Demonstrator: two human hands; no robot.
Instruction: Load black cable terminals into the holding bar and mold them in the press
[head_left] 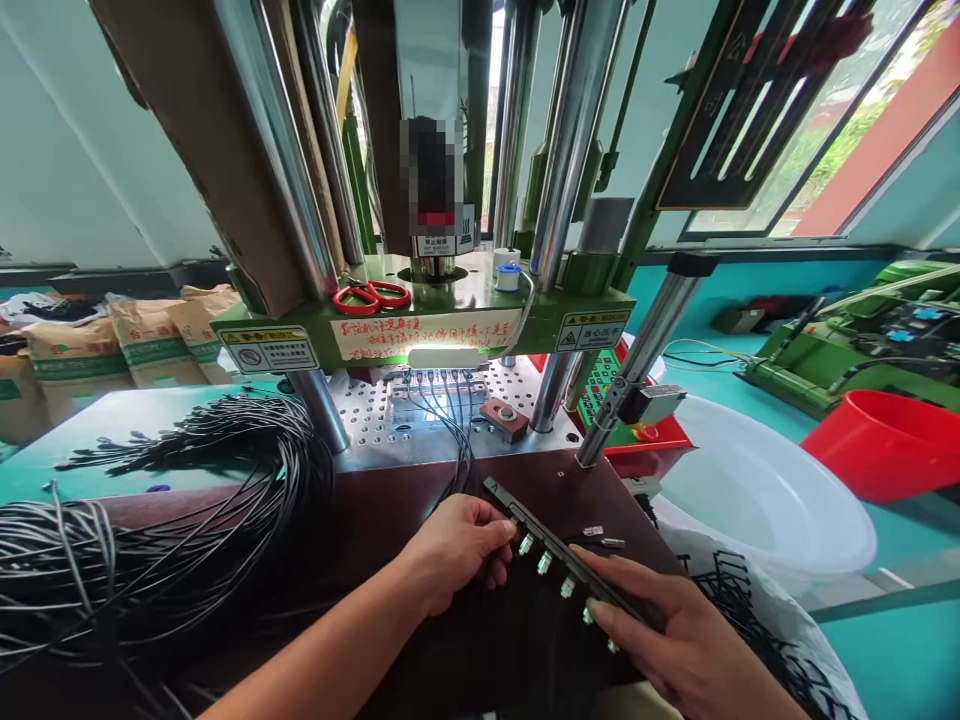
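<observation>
Workshop with pale walls and teal floor; green press with steel columns at the far side of a dark brown table. Red-handled scissors and a small blue-and-white spool sit on the press's green plate; thick coil of black cables to the left. Main piece: a long, narrow dark bar, held over the table's near part, slanting from its far-left end down towards the lower right. Straight, matt, with a letter-like mark near the far end; along its near edge a row of silver connectors, at least 5 visible, roughly evenly spaced. 2 loose silver-tipped pieces lie just beyond it. Left hand: forearm reaching up and rightwards from the bottom edge, thumb and forefinger drawn together at the bar's near edge, other fingers curled; what they pinch is hidden, cannot tell. Right hand: in from lower right, bar clasped between thumb on the connector side and fingers along the opposite side.
</observation>
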